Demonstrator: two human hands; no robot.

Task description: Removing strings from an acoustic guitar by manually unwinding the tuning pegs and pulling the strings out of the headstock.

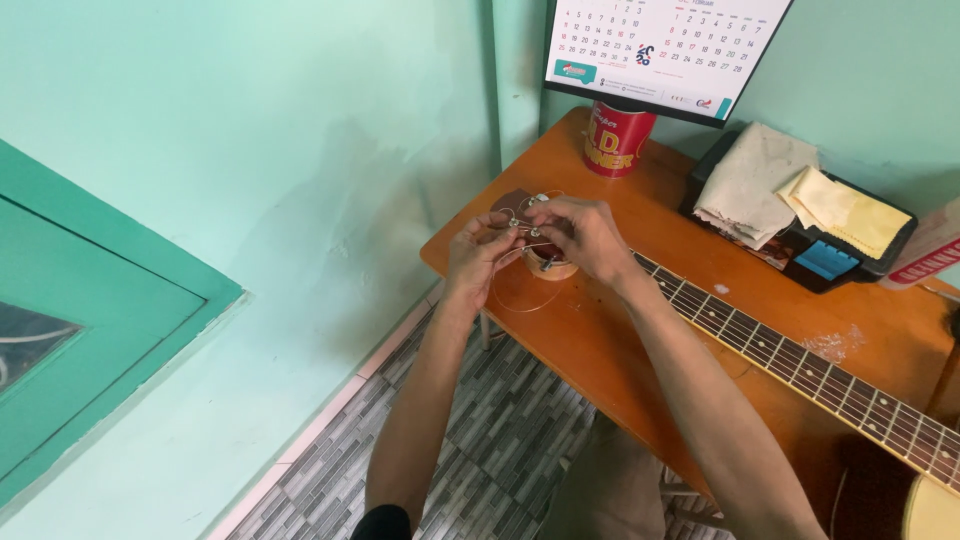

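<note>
From the head view, my left hand (478, 252) and my right hand (583, 235) meet over the headstock (548, 262) of the guitar, at the near corner of the orange table (640, 330). Both hands have fingertips pressed together on a thin guitar string (520, 305), pinching it between them just above the headstock; the loose part of the string hangs in a wide loop below my left hand and over the table edge. The headstock sits right under my right palm, mostly hidden by my fingers, so I cannot tell exactly which tuning peg the string meets. Running away from my right wrist, the guitar neck (800, 365) stretches along the table toward the guitar body at my far right. Beyond my hands, away from me, stands a red can (617, 140), well apart from my grip, and behind it a desk calendar (665, 50) leans against the pale green wall (250, 150). Further right of my right hand, past the neck, a black tray (835, 262) holds a folded grey cloth (752, 180) and a yellow cloth (845, 210). Below my forearms lies a grey patterned tile floor (500, 430). To the left of my left arm is a green door frame (110, 300).
</note>
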